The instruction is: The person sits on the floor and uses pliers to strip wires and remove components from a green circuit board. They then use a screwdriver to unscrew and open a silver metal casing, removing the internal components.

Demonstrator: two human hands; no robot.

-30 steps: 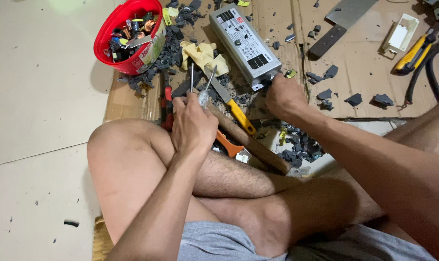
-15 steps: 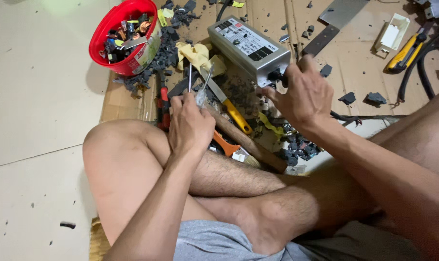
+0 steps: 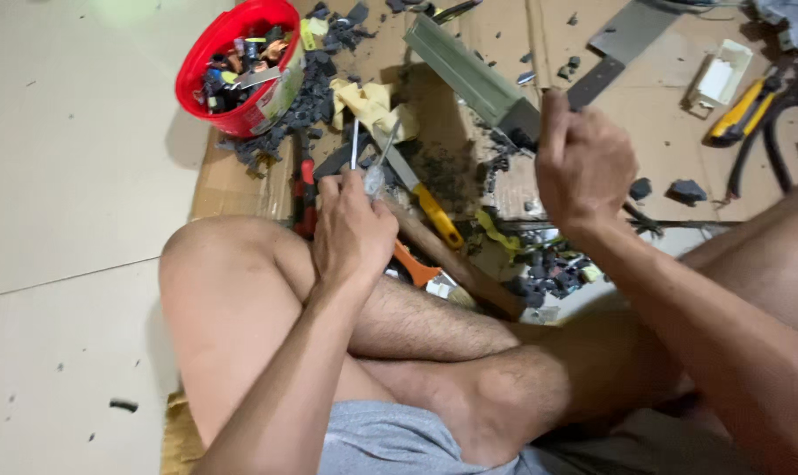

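1. Many things lie on the cardboard sheet (image 3: 240, 180): dark plastic fragments (image 3: 315, 88), a screwdriver with a yellow handle (image 3: 425, 198), an orange-handled tool (image 3: 414, 264), a wooden handle (image 3: 456, 264) and yellow-handled pliers (image 3: 743, 110) at the far right.
2. The person's bent knee (image 3: 223, 273) rises just before the left hand and hides part of the cardboard.
3. The left hand (image 3: 353, 230) is closed around a small pale part with two thin metal pins (image 3: 364, 163) that stand upward.
4. The right hand (image 3: 583, 163) is closed on the near end of a grey metal box (image 3: 473, 75), which is tilted up from the cardboard.
5. A red bowl (image 3: 207, 48) stands at the far left corner and holds small mixed electronic parts.
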